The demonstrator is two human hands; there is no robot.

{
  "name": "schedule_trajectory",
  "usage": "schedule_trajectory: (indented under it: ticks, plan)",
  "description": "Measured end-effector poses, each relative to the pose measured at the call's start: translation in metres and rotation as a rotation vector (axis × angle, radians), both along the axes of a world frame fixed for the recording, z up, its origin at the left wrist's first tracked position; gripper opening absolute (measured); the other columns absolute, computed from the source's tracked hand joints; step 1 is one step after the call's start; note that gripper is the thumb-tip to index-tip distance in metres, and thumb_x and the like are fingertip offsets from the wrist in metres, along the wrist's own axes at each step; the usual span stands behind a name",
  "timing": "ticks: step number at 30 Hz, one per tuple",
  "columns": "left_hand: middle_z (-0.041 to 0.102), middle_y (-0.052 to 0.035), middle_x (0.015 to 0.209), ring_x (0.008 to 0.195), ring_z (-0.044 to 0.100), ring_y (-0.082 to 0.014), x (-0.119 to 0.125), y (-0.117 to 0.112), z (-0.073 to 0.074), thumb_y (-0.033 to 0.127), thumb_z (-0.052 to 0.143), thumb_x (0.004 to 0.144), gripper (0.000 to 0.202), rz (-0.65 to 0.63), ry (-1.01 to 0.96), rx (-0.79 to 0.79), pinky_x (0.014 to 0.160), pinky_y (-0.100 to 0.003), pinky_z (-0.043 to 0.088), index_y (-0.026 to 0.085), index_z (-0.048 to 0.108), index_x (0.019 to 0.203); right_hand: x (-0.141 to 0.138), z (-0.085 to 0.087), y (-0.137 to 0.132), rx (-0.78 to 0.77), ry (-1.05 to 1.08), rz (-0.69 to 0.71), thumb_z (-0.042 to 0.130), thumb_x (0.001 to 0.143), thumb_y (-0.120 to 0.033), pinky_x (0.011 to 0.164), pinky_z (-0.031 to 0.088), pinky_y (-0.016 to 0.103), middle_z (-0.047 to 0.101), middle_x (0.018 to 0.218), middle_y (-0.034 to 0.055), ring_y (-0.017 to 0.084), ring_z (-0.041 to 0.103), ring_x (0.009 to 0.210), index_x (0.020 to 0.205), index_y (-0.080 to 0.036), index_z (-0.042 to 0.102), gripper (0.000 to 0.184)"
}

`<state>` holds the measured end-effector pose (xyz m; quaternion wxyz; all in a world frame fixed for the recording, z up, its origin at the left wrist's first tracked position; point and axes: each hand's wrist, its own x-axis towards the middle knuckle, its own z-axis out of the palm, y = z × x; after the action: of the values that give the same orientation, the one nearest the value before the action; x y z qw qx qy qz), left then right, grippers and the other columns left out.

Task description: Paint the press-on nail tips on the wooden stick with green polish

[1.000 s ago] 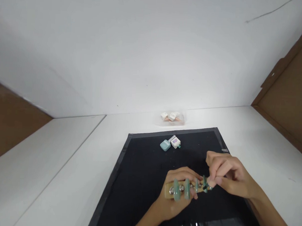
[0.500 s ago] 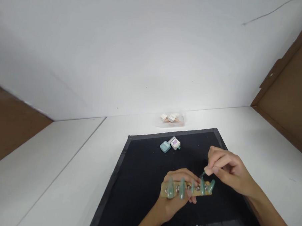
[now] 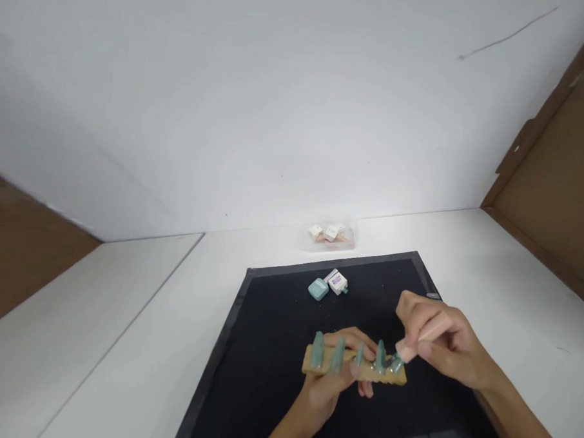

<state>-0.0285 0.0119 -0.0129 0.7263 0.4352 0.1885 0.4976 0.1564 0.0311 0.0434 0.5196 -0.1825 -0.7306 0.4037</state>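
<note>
On the left is a bare left hand (image 3: 324, 391) and a slim, bare left forearm (image 3: 292, 427); on the right, a bare right hand (image 3: 464, 348) and a bare right forearm (image 3: 511, 404); the fingers (image 3: 357, 339) look thin.

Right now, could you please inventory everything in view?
Wall: one, white, back
Line: one, dark, wall's upper right
Panels: two, brown, left and right
Table: one, white, before the wall
Mat: one, black, on table
Tray: one, clear, beyond mat
Blocks: several, white, in tray
Bits: count unclear, peach, in tray
Square piece: one, teal, on mat
Marked piece: one, white and purple, beside it
Wooden bar: one, tan, over mat
Nail-shaped pieces: five, green, along bar
Handle: one, pink, by bar's right end
Left hand: one, holding bar
Right hand: one, gripping handle
</note>
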Motion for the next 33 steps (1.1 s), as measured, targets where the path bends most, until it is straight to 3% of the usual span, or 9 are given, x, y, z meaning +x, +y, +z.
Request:
schedule_trajectory:
  ticks: [7, 12, 17, 22, 26, 33]
  plan:
    - [0.065, -0.0032, 0.074, 0.040, 0.055, -0.0063, 0.0029, -0.0022, 0.0043, 0.034, 0.073, 0.069, 0.019, 0.044, -0.023, -0.067, 0.039, -0.016, 0.043, 0.017, 0.074, 0.074, -0.0003, -0.0014, -0.0001, 0.012, -0.007, -0.060, 0.051, 0.093, -0.023, 0.059, 0.039, 0.033, 0.065, 0.073, 0.0000, 0.014, 0.049, 0.063, 0.082, -0.025, 0.064, 0.017]
    - [0.065, -0.0044, 0.075, 0.041, 0.056, -0.0075, 0.0022, -0.0008, 0.0038, 0.034, 0.072, 0.069, 0.018, 0.028, -0.004, -0.060, 0.039, -0.017, 0.044, 0.017, 0.075, 0.075, -0.0006, -0.0003, 0.0001, -0.001, -0.023, 0.001, 0.053, 0.092, -0.028, 0.057, 0.039, 0.034, 0.064, 0.066, -0.0005, 0.015, 0.049, 0.061, 0.083, -0.026, 0.065, 0.015]
    - [0.064, -0.0032, 0.075, 0.041, 0.055, -0.0064, 0.0024, -0.0021, 0.0028, 0.034, 0.073, 0.068, 0.019, 0.029, -0.014, -0.078, 0.039, -0.017, 0.042, 0.016, 0.074, 0.074, 0.0002, -0.0013, -0.0023, 0.015, -0.002, -0.074, 0.052, 0.093, -0.023, 0.059, 0.039, 0.033, 0.066, 0.075, 0.0003, 0.014, 0.049, 0.063, 0.084, -0.026, 0.065, 0.016]
    - [0.064, -0.0026, 0.073, 0.041, 0.056, -0.0058, 0.0044, -0.0029, 0.0044, 0.035, 0.073, 0.069, 0.019, 0.014, -0.017, -0.080, 0.039, -0.015, 0.041, 0.017, 0.074, 0.074, 0.0005, -0.0016, -0.0034, -0.003, -0.010, -0.018, 0.053, 0.092, -0.026, 0.058, 0.039, 0.033, 0.065, 0.070, 0.0002, 0.015, 0.050, 0.062, 0.082, -0.026, 0.065, 0.016]
    - [0.065, -0.0034, 0.074, 0.040, 0.055, -0.0058, 0.0037, -0.0037, 0.0026, 0.036, 0.073, 0.068, 0.020, 0.016, -0.003, -0.065, 0.038, -0.016, 0.041, 0.017, 0.074, 0.074, 0.0012, -0.0036, -0.0028, -0.013, -0.034, -0.107, 0.052, 0.092, -0.022, 0.058, 0.041, 0.033, 0.067, 0.075, 0.0015, 0.015, 0.050, 0.063, 0.083, -0.025, 0.065, 0.016]
    - [0.066, -0.0042, 0.081, 0.046, 0.059, -0.0067, 0.0012, -0.0029, -0.0044, 0.033, 0.069, 0.075, 0.016, -0.021, 0.016, 0.006, 0.043, -0.016, 0.046, 0.019, 0.074, 0.082, 0.0012, -0.0041, -0.0012, -0.014, -0.025, -0.014, 0.052, 0.092, -0.025, 0.057, 0.040, 0.033, 0.065, 0.071, 0.0006, 0.014, 0.050, 0.061, 0.079, -0.024, 0.062, 0.016]
